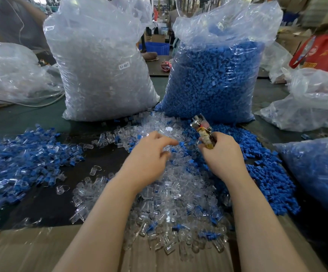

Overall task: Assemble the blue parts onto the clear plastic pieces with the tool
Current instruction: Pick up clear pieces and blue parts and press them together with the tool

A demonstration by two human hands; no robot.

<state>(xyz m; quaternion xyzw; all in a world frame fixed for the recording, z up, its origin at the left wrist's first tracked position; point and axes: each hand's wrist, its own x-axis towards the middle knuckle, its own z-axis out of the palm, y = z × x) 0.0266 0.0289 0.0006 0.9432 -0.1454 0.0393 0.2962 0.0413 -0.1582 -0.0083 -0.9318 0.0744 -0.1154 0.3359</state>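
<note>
Right hand: my right hand (221,154) is curled tight round the handles of the tool (203,129), its metal head pointing up and away from me.
Left hand: my left hand (149,154) hovers loose and spread over the clear pieces (169,185), gripping nothing that I can see.
Clear pieces: heaped under both wrists, just left of the tool; I judge them light, stiff and slick, so I would pinch 1 by its body, not its thin tab.
Blue parts: the loose blue parts (267,173) lie right of the tool; tiny and light, likely to skitter, best nipped by the wider end.
Done pile: blue-and-clear pieces (21,154) sit well left of the tool (finished ones, I think).
In the way: beyond the tool stand 2 bags, the clear-stock bag (104,65) and the blue-stock bag (214,75), hemming in my reach; stray blue bits in the clear heap muddle picking.
</note>
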